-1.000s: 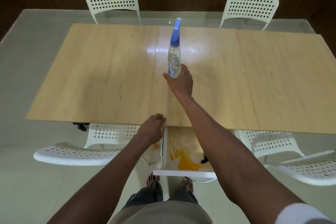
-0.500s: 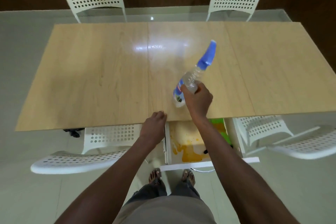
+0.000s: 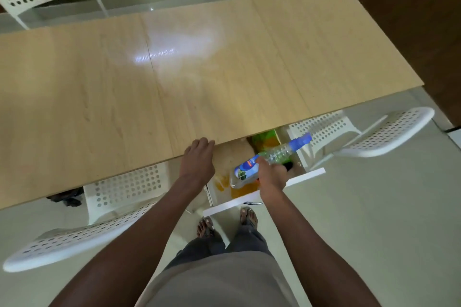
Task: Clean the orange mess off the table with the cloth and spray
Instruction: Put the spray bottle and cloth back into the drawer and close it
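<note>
Head view, looking down: your right hand (image 3: 272, 177) grips a clear plastic spray bottle with a blue nozzle (image 3: 270, 158), fingers curled round its middle. It is held tilted almost flat over the open white drawer (image 3: 264, 193) under the near edge of the long pale wooden table (image 3: 199, 77). Your left hand (image 3: 198, 157) rests on that edge just beside the drawer opening, fingers together and bent over the lip; it holds nothing.

The orange mess (image 3: 243, 190) lies on the drawer floor, partly under the bottle, with smaller smears (image 3: 222, 182) toward the left wall. A green cloth (image 3: 264, 139) sits at the back of the drawer, half hidden beneath the tabletop. White perforated chairs (image 3: 74, 237) stand around.

The step in hand looks like bringing the spray to the stain, with wiping not yet begun. To do it well, turn the bottle so the nozzle faces down at the orange pool rather than out toward the chair on your right. Move your fingers up to the trigger. Wet both the pool and the side smears. Whether the trigger is within reach of your present grip cannot be told.
</note>
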